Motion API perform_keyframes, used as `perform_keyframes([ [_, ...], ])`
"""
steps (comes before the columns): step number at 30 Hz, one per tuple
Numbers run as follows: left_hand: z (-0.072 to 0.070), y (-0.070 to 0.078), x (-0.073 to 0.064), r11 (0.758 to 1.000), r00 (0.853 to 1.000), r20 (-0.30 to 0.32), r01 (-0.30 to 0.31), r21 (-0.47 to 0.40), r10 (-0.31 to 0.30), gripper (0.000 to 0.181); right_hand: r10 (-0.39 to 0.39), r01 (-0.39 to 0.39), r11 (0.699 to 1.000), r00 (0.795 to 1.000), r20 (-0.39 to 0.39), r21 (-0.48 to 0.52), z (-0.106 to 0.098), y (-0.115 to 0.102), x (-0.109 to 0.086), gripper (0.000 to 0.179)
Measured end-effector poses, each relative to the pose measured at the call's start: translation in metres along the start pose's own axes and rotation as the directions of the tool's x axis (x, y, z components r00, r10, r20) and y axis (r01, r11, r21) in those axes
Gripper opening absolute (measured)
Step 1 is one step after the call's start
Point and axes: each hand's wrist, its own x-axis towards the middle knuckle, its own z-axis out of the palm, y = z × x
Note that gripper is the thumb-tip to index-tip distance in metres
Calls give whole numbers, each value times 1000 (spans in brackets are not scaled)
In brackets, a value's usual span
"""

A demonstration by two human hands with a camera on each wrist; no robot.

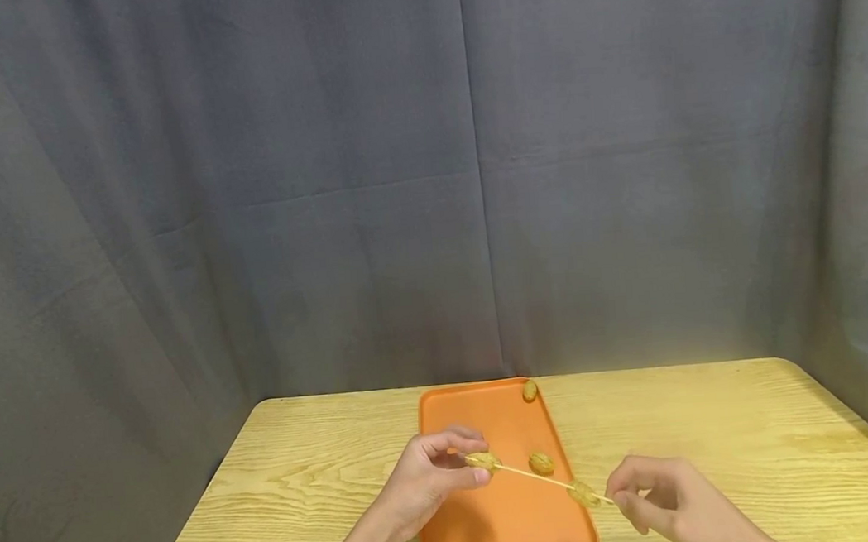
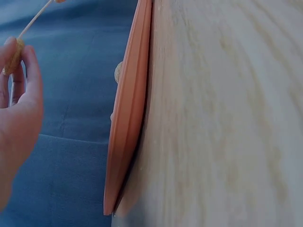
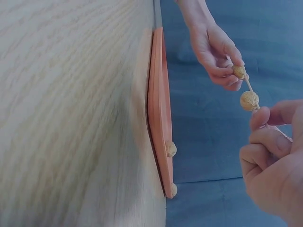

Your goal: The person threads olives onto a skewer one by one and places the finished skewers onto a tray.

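A thin wooden skewer [image 1: 533, 475] is held up over the orange tray [image 1: 511, 536], sloping down to the right in the head view. My left hand [image 1: 441, 478] pinches a tan, wrinkled ball [image 1: 485, 461] at the skewer's left end, between thumb and fingers. A second tan ball [image 1: 585, 494] sits on the skewer towards its right end. Just beyond that ball, my right hand [image 1: 660, 493] pinches the skewer's end between thumb and forefinger. In the right wrist view both balls show on the stick, with the second ball [image 3: 249, 100] close to my right fingertips.
Two more tan balls lie in the tray: one [image 1: 541, 463] near its right side, one [image 1: 530, 391] at the far right corner. The tray rests on a wood-grain table [image 1: 304, 469]. Grey curtains [image 1: 371, 225] hang behind the table and at both sides.
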Motion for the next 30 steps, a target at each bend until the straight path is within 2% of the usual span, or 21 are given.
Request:
perform_keyframes([
  [6,4,2,-3,1000,999,41,-4,22,3,27,27,-32,995,998,48,93,0,-1,-2,17],
  [12,5,5,-4,1000,996,93,-8,10,7,26,-93,88,991,994,52,104,3,-3,1,20],
  [14,5,6,-3,1000,994,105,-13,14,12,27,-112,106,989,992,52,108,5,-2,2,20],
  [22,11,3,-3,1000,996,90,6,13,-8,29,-57,40,981,995,81,192,8,-3,1,18],
  [30,19,3,-5,1000,994,112,11,-19,-9,34,-28,8,976,996,88,216,10,-6,0,17],
])
